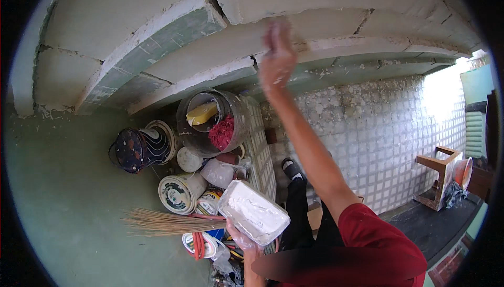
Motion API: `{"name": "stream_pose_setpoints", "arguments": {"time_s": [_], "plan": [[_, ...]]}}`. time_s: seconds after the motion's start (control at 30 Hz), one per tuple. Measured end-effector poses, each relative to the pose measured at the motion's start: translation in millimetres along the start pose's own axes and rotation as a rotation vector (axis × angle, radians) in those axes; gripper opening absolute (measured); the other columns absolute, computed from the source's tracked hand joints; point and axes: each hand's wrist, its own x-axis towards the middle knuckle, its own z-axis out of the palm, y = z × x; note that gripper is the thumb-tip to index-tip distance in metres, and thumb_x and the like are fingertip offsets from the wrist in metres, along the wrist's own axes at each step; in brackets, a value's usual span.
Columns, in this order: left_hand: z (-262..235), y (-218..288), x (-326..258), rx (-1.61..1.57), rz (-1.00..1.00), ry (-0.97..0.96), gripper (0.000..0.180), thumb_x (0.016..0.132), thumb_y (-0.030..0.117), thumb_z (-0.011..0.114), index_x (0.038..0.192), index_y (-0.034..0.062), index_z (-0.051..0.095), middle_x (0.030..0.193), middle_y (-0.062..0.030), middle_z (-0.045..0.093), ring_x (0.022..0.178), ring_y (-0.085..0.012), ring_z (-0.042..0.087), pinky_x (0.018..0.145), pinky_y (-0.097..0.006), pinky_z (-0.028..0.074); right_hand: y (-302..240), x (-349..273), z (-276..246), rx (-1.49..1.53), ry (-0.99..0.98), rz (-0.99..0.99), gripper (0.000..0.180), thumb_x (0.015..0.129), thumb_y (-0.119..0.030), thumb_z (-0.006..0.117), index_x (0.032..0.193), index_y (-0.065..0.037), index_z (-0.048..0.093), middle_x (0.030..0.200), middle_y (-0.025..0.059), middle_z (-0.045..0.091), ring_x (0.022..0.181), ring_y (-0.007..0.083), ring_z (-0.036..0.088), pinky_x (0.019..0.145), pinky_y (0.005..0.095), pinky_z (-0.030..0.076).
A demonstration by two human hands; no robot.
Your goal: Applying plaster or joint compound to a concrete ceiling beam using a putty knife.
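My left hand [242, 238] grips the lower left edge of a white rectangular tub [281, 223], holding it slightly tilted in front of me. White paste [251, 208] lies in the tub, its surface uneven and smeared. Far forward, my right hand [278, 56] is raised on an outstretched arm against the pale ledged wall [294, 24]. Motion blurs its fingers, so whether they hold anything is unclear. White spots mark the back of that hand. The ledges have rough white edges and dark cracks [215, 2].
Left of the tub stand a large grey bucket [210, 142] with a yellow sponge [201, 114] and pink scraps [221, 133], paint pails [176, 195], a dark bucket [131, 150] and a stick broom [168, 222]. A brown stool [441, 174] stands on the tiled floor [362, 124] at right.
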Motion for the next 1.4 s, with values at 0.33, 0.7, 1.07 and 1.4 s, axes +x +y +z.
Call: {"name": "stream_pose_setpoints", "arguments": {"time_s": [0.33, 0.7, 1.07, 1.4], "plan": [[0, -1, 2, -0.015, -0.01, -0.023, 0.066, 0.087, 0.054, 0.037, 0.136, 0.0093, 0.036, 0.131, -0.0107, 0.046, 0.115, -0.0303, 0.05, 0.094, -0.044, 0.043, 16, -50, -16, -0.122, -0.352, -0.257, 0.061, 0.07, 0.013, 0.045, 0.128, -0.007, 0.05, 0.125, 0.0145, 0.055, 0.116, 0.031, 0.052, 0.101, 0.0413, 0.04], [-7, 6, 3, -0.053, 0.003, 0.0, 0.064, 0.089, 0.052, 0.036, 0.136, 0.0093, 0.036, 0.131, -0.0111, 0.047, 0.114, -0.0299, 0.05, 0.094, -0.044, 0.043, 46, 6, -50, -0.33, 0.227, 0.051, 0.029, 0.092, -0.011, 0.049, 0.117, -0.006, 0.062, 0.102, 0.0136, 0.067, 0.078, 0.0182, 0.066, 0.065, 0.0336, 0.05], [1, 5, 10, -0.025, 0.026, -0.012, 0.062, 0.089, 0.05, 0.036, 0.136, 0.0098, 0.036, 0.13, -0.0105, 0.048, 0.114, -0.0292, 0.051, 0.094, -0.043, 0.044, 39, -29, -61, -0.207, 0.027, 0.083, 0.03, 0.093, -0.015, 0.046, 0.119, -0.01, 0.061, 0.106, 0.0153, 0.066, 0.085, 0.0179, 0.065, 0.072, 0.0315, 0.05], [8, -3, 14, 0.004, -0.009, -0.021, 0.062, 0.09, 0.051, 0.034, 0.136, 0.0102, 0.036, 0.132, -0.0099, 0.046, 0.115, -0.0295, 0.049, 0.096, -0.044, 0.042, 118, 53, -128, -0.331, 0.292, -0.081, 0.032, 0.086, -0.007, 0.052, 0.116, -0.007, 0.062, 0.098, 0.0161, 0.068, 0.072, 0.0179, 0.062, 0.067, 0.034, 0.047]]}}
